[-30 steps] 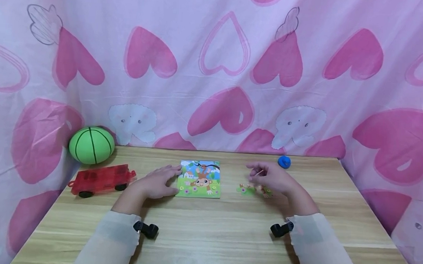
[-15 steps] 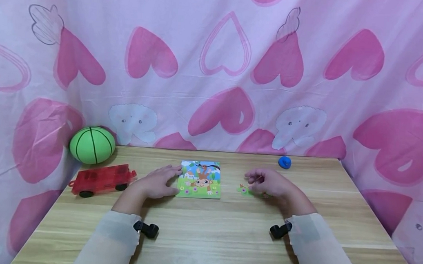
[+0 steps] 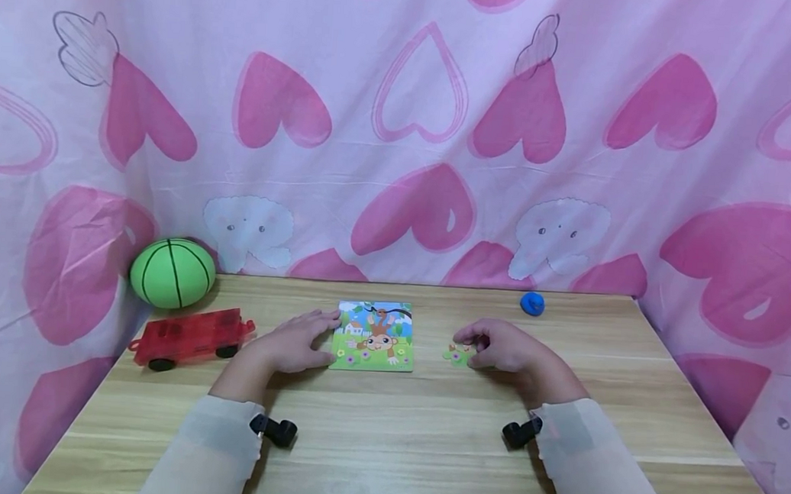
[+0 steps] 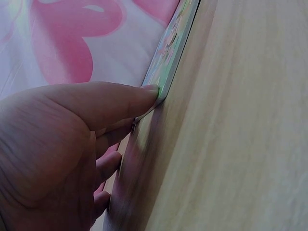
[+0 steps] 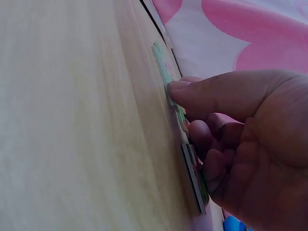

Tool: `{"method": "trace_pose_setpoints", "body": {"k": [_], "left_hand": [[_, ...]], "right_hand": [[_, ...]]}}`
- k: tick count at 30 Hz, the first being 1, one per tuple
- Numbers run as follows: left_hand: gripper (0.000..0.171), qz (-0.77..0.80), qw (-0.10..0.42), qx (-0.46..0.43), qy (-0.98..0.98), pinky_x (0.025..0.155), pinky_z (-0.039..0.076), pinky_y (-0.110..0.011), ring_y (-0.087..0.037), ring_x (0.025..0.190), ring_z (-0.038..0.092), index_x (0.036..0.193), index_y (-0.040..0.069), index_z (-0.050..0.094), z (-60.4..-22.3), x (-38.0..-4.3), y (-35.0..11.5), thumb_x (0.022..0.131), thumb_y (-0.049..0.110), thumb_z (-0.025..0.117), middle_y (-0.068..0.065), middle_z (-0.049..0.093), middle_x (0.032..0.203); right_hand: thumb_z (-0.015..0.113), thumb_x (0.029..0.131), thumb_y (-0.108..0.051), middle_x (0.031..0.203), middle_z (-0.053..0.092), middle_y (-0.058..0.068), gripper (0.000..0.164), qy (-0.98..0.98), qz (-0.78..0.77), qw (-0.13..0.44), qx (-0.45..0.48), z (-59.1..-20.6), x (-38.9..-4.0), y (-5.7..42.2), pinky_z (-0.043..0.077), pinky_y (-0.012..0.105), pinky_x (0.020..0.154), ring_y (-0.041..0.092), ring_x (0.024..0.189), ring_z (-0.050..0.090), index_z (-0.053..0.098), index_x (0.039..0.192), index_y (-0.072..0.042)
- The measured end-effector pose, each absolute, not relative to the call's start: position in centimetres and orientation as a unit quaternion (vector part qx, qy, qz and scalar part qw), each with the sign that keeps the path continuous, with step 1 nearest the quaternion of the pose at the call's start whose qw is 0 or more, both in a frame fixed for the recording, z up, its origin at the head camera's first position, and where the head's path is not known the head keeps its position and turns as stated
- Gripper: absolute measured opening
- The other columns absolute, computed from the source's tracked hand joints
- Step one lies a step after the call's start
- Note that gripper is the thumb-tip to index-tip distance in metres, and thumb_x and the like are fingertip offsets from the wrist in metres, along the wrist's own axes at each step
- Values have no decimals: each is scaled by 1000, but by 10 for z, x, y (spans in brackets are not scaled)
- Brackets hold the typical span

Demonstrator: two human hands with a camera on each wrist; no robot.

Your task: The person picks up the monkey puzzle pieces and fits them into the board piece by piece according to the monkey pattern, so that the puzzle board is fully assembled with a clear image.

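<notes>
A square monkey puzzle (image 3: 378, 339) lies flat on the table in the head view. My left hand (image 3: 298, 341) rests at its left edge, fingers fairly straight, the thumb touching the near corner in the left wrist view. To the right, my right hand (image 3: 508, 348) bends over small green picture puzzle pieces (image 3: 455, 354). In the right wrist view its thumb and forefinger pinch the edge of a green puzzle piece (image 5: 163, 67), with the other fingers curled. Beneath those fingers lie stacked flat pieces (image 5: 193, 178), partly hidden by the hand.
On the wooden table (image 3: 382, 445) a red toy wagon (image 3: 189, 336) stands left of my left hand, with a green ball (image 3: 172, 273) behind it. A small blue object (image 3: 532, 303) sits near the back edge. A pink heart-print cloth (image 3: 417, 141) hangs around the table.
My right hand has come down from above the pieces, shifting slightly nearer and left, with its fingers now at them. The left hand and the puzzle have stayed in place.
</notes>
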State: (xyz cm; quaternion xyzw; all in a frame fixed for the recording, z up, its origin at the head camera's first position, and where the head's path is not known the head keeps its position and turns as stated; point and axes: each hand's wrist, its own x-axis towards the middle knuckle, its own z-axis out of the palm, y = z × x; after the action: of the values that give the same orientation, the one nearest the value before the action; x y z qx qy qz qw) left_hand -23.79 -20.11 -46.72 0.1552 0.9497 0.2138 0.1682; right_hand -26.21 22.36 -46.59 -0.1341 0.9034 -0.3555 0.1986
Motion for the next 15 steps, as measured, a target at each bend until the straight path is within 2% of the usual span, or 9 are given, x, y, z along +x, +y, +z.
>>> {"method": "trace_pose_setpoints", "body": {"k": [11,15], "left_hand": [[79,215,171,157,949,134,16,-68,-34,170,14,166,22,42,-464,-237,-200,98,43,74,4,30,179],[79,215,171,158,948,134,16,-68,-34,170,14,166,21,42,-464,-237,-200,98,43,74,4,30,179]], "right_hand": [[85,89,-3,108,67,0,40,928,-299,176,-135,-460,-257,217,56,32,89,22,101,57,79,122,-26],[85,88,-1,106,66,1,40,928,-303,175,-130,-458,-256,215,57,32,86,22,100,56,78,119,-26]]}}
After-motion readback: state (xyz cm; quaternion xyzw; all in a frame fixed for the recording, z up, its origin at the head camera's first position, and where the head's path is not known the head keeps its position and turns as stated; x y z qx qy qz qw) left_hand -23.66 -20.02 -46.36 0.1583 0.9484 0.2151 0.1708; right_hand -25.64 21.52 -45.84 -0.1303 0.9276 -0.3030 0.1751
